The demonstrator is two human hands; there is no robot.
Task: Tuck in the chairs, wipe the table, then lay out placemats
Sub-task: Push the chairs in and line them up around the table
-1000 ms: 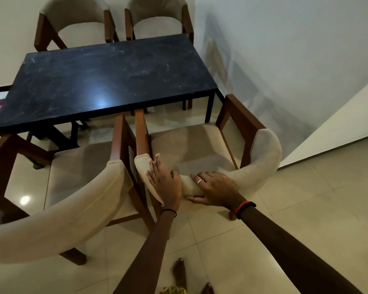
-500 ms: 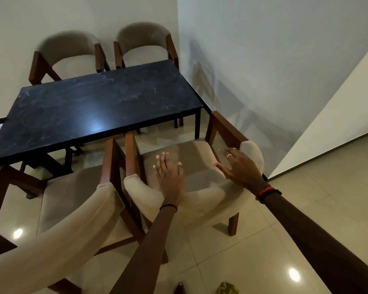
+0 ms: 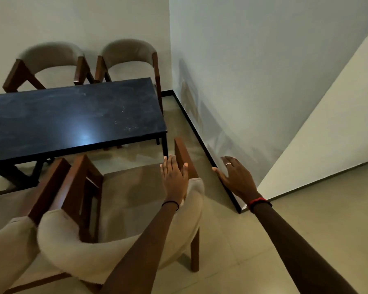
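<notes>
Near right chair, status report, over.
Left hand open over chair, right hand open beside it. Chair not under table. Table leg may block.

I am seeing a glossy, smudged dark tabletop (image 3: 72, 115), possibly stone, catching light; wood-framed chairs (image 3: 83, 251) wearing matt beige cloth; smooth floor tiles (image 3: 253, 240) gleaming.

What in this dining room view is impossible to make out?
Head view, table: left end cut off by the frame edge.
Near left chair: mostly cut off by left and bottom edges.
Far chairs: seats hidden behind the table.
Left hand: over the near right chair, contact unclear from this angle.
</notes>
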